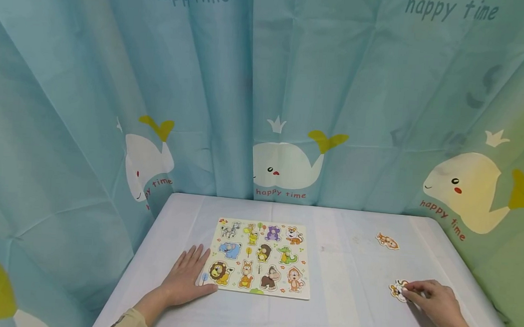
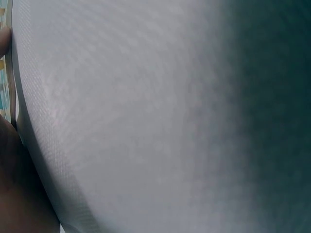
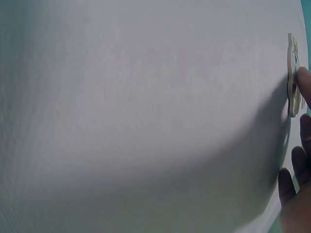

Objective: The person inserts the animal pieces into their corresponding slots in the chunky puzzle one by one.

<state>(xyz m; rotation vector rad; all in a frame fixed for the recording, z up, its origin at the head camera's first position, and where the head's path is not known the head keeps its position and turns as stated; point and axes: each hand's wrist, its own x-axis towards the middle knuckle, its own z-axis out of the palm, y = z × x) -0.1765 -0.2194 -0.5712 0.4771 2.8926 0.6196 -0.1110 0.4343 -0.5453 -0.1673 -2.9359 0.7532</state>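
An animal puzzle board lies on the table, bearing several cartoon animals such as a lion, a zebra and an elephant. My left hand rests flat with fingers spread at the board's left edge, the thumb by its lower left corner. Over on the right, my right hand pinches a small tiger-like puzzle piece between thumb and fingers. In the right wrist view the puzzle piece shows edge-on; whether it touches the table I cannot tell. An orange monkey-like piece lies farther back.
A pale cloth covers the table. Blue curtains printed with whales hang close behind its far edge and along both sides. Mostly blurred cloth fills the left wrist view, with part of the hand at its left side.
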